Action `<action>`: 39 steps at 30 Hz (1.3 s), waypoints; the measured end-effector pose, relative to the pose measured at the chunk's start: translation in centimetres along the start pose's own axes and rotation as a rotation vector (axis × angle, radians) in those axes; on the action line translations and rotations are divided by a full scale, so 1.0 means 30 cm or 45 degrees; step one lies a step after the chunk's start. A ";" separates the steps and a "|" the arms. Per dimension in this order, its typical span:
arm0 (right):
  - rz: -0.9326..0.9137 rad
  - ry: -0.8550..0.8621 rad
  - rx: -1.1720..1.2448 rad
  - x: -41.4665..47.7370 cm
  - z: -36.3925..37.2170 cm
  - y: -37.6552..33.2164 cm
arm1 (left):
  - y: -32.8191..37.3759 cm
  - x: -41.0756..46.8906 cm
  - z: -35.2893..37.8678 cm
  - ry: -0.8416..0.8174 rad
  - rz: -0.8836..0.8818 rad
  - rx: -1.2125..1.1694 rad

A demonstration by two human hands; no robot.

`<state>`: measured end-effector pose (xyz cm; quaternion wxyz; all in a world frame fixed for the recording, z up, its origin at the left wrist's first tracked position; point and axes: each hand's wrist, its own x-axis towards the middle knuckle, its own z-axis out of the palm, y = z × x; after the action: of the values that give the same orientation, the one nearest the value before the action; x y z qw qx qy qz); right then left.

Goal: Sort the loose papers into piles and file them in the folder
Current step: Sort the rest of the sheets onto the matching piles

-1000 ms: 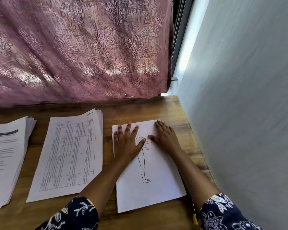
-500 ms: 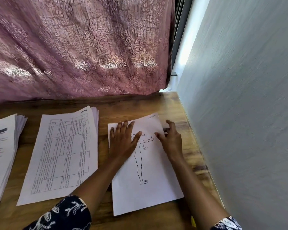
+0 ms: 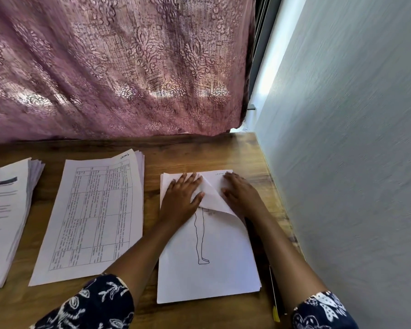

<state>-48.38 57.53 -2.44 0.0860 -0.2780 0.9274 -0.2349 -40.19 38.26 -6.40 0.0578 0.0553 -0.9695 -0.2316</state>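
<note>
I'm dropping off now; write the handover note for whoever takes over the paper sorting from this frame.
Left hand: flat on the figure-drawing pile, thumb against the top sheet's turned-back corner.
Right hand: flat on the sheet under that corner.
Done: three piles on the wooden desk: text pages, table sheets, figure drawings.
Left: filing; no folder clearly in view, only a dark edge beside the right pile.
</note>
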 end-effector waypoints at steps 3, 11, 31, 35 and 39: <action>0.056 -0.065 -0.101 0.018 0.005 0.030 | 0.004 0.000 -0.004 0.008 0.002 -0.016; 0.249 0.396 0.167 -0.009 -0.011 -0.039 | 0.007 0.002 -0.007 0.009 -0.013 -0.007; 0.061 0.027 -0.048 -0.015 0.010 -0.030 | -0.004 0.006 -0.014 0.019 0.047 -0.064; 0.077 -0.021 -0.187 0.001 0.009 -0.001 | -0.012 0.001 -0.008 0.015 0.039 -0.066; 0.115 0.220 -0.087 -0.034 0.021 -0.036 | -0.005 0.003 -0.010 0.009 0.033 -0.063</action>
<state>-46.85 57.04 -2.43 0.0067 -0.2175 0.9504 -0.2223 -40.23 37.99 -6.20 0.0657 0.0422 -0.9639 -0.2546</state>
